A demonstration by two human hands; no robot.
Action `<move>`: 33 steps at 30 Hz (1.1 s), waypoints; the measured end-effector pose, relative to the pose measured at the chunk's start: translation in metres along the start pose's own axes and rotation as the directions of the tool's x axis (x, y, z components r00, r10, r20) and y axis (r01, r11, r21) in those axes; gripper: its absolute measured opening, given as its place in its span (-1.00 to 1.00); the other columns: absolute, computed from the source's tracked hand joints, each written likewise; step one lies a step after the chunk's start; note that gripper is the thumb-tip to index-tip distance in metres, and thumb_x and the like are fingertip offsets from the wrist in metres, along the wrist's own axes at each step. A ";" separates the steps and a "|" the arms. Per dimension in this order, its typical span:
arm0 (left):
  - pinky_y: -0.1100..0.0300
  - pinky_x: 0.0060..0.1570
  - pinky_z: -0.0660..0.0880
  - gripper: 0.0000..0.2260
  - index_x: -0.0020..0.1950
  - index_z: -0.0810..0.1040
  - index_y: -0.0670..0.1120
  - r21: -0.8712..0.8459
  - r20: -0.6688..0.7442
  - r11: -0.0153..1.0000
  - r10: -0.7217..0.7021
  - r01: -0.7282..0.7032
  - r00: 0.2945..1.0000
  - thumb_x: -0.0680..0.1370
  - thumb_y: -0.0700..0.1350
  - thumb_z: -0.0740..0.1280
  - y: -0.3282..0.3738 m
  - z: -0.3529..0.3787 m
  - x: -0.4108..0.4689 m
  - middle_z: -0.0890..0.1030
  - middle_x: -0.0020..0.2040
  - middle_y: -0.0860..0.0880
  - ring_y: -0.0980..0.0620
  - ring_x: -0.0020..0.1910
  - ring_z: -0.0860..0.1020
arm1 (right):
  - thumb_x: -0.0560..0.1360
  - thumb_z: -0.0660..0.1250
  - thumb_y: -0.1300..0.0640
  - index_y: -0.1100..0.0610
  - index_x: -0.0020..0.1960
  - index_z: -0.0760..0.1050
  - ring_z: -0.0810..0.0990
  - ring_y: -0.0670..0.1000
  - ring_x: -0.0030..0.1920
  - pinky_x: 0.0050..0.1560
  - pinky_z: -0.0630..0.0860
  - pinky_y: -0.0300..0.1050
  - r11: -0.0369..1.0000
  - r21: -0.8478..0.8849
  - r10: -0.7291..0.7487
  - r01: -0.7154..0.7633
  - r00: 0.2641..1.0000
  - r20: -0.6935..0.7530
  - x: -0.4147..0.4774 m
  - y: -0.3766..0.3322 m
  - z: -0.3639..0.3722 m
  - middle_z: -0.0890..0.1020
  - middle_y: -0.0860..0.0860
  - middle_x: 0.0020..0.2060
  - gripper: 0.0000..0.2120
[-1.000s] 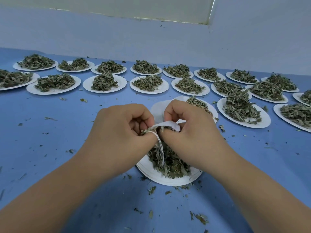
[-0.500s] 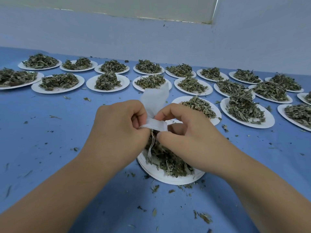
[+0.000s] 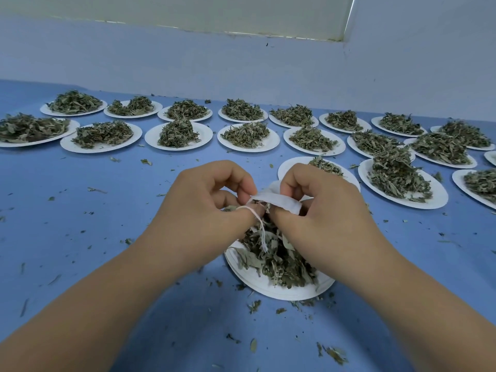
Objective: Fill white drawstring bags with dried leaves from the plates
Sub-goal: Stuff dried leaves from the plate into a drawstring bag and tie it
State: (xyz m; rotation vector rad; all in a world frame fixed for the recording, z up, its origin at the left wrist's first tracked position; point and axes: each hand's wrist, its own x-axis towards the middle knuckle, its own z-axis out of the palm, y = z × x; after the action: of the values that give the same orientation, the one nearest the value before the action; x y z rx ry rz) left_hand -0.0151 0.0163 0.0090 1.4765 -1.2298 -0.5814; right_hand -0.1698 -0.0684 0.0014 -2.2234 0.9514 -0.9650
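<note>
Cloth of the bag is thin, white and limp, its mouth held just above the near plate. The left hand pinches one rim, the twisted string looped over a finger and dangling; the right hand curls round the other edge. Crumpled grey-green leaves heap on this round white plate, partly hidden by both wrists. Two rows of heaped plates line the blue table behind, leaf crumbs scattered about
</note>
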 end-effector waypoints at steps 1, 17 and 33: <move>-0.16 -0.22 0.62 -0.85 -0.16 0.62 0.01 -0.039 0.024 0.999 -0.015 0.016 1.000 0.32 -0.10 0.51 0.000 0.000 0.000 0.59 -0.26 0.00 -0.10 -0.35 0.59 | 0.45 0.45 0.05 0.02 -0.26 0.42 0.41 -0.08 -0.46 -0.45 0.34 -0.26 1.000 0.000 0.011 -0.011 1.000 -0.001 0.000 0.001 0.000 0.53 -0.02 -0.39 -0.78; 0.22 -0.21 0.63 -0.89 -0.18 0.72 -0.16 -0.350 -0.094 0.936 -0.014 -0.019 0.995 0.32 -0.18 0.52 0.006 -0.005 -0.001 0.70 -0.27 -0.18 -0.09 -0.26 0.72 | 0.44 0.44 0.13 -0.04 -0.18 0.53 0.51 -0.14 -0.45 -0.43 0.36 -0.39 0.986 0.094 0.135 -0.141 0.989 0.060 0.000 0.003 -0.005 0.62 -0.17 -0.31 -0.89; 0.36 -0.21 0.55 -0.87 -0.13 0.74 0.07 0.359 -0.060 0.870 0.384 -0.339 0.921 0.46 -0.18 0.54 0.012 0.008 -0.017 0.69 -0.22 0.18 0.18 -0.23 0.65 | 0.41 0.52 0.05 -0.08 -0.12 0.63 0.61 -0.18 -0.37 -0.40 0.41 -0.39 0.977 0.098 0.178 -0.190 0.977 0.121 -0.002 -0.005 -0.003 0.68 -0.10 -0.35 -0.91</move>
State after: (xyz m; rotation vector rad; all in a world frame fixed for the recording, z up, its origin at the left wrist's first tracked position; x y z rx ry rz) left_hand -0.0323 0.0297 0.0132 1.4838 -1.5112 -0.0122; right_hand -0.1710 -0.0646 0.0056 -2.0352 1.0090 -0.7810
